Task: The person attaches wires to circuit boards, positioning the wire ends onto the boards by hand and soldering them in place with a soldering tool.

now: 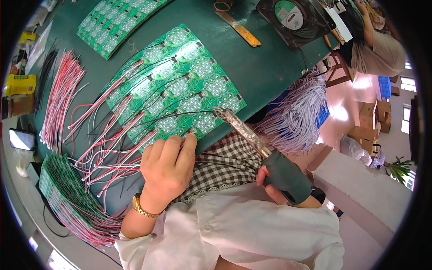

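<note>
A green circuit board panel (177,90) lies on the green table in front of me, with several rows of small round-patterned boards. Thin black, red and white wires (110,150) trail from it to the left. My left hand (166,168) is closed at the panel's near edge, its fingertips pinching a wire close to the solder pads. In my right hand is a soldering iron (288,177) with a dark handle and a worn, crusted metal shaft. Its tip touches or hovers just over the panel's near right part, beside a black wire; I cannot tell which.
Another green panel (121,20) lies at the far left. Loose red and white wires (63,96) are bundled left, above stacked wired boards (65,189). A black fan (294,20) and a yellow-handled tool (243,31) lie farther back. White cables (297,119) fill a blue basket at right.
</note>
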A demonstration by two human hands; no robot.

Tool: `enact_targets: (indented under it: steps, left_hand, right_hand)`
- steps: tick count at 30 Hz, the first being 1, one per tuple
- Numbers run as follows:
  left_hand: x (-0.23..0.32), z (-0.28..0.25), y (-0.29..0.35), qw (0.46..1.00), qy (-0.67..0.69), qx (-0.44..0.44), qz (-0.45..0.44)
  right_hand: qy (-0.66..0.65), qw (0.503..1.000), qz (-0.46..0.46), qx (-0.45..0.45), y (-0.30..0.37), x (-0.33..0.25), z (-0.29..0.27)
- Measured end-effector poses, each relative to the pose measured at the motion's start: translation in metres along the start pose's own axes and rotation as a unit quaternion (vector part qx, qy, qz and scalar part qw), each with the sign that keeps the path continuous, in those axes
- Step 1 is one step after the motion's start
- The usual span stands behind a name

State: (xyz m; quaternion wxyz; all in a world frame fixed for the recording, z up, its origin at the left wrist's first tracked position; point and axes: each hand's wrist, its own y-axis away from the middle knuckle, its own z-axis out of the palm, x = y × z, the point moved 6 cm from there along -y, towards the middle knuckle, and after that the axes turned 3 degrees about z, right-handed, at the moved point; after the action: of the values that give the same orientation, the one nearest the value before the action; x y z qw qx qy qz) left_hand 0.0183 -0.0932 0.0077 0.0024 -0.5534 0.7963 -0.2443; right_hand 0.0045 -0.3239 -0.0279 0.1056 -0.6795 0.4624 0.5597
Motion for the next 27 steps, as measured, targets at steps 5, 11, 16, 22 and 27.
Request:
enact_targets:
  steps: [5,11,16,22,27]
  left_hand:
    - [-0.004,0.001,0.001,0.999,-0.012,0.025,0.016]
    - [-0.004,-0.005,0.003,0.999,-0.029,0.02,0.013]
    - [-0.011,-0.02,-0.001,0.995,0.079,-0.064,0.0]
    - [-0.161,-0.116,0.023,0.909,-0.267,0.021,-0.319]
    - [-0.247,-0.13,0.09,0.801,-0.417,-0.035,-0.428]
  right_hand:
    - [-0.073,0.993,-0.089,-0.024,-0.014,-0.02,-0.002]
    - [-0.166,0.979,-0.113,0.04,-0.012,-0.011,0.002]
    - [-0.291,0.951,-0.027,0.103,0.003,0.013,0.014]
    - [-0.346,0.925,-0.051,0.146,-0.001,0.004,0.01]
    - [-0.357,0.927,-0.056,0.102,-0.014,-0.004,0.018]
